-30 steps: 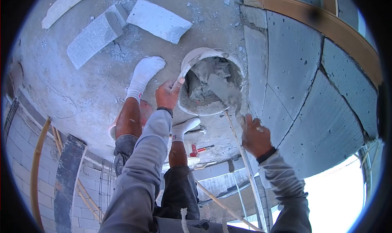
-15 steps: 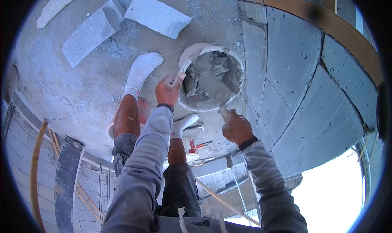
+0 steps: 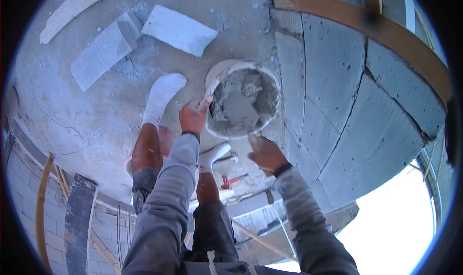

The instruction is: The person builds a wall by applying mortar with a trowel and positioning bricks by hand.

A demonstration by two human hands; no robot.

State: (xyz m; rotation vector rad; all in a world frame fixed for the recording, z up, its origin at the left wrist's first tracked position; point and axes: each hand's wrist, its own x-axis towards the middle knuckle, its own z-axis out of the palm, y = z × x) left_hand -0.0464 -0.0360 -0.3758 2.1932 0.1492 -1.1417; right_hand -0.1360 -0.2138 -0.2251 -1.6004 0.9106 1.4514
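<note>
A round white bucket (image 3: 276, 112) stands on the floor, its rim smeared, with wet grey mortar (image 3: 234, 94) inside. My left hand (image 3: 194, 115) is closed on the bucket's left rim, thumb towards the top edge. At the near rim, my right hand (image 3: 267, 154) is wrapped around the handle of a trowel (image 3: 252, 141). The trowel's blade reaches over the rim into the mortar, where mortar and blur make its outline hard to see. My socked feet stand to the left of the bucket and just below it.
Two pale blocks (image 3: 179, 30) (image 3: 103, 53) and a curved offcut (image 3: 72, 12) lie at the upper left. A block wall (image 3: 337, 82) with cracked joints rises close on the right, a brown board (image 3: 337, 9) along its top. A red-handled tool (image 3: 234, 181) lies near my foot.
My right hand has shifted slightly left and up along the near rim with the trowel, and the mortar's surface looks different. My left hand keeps its hold on the rim. The whole view has shifted slightly.
</note>
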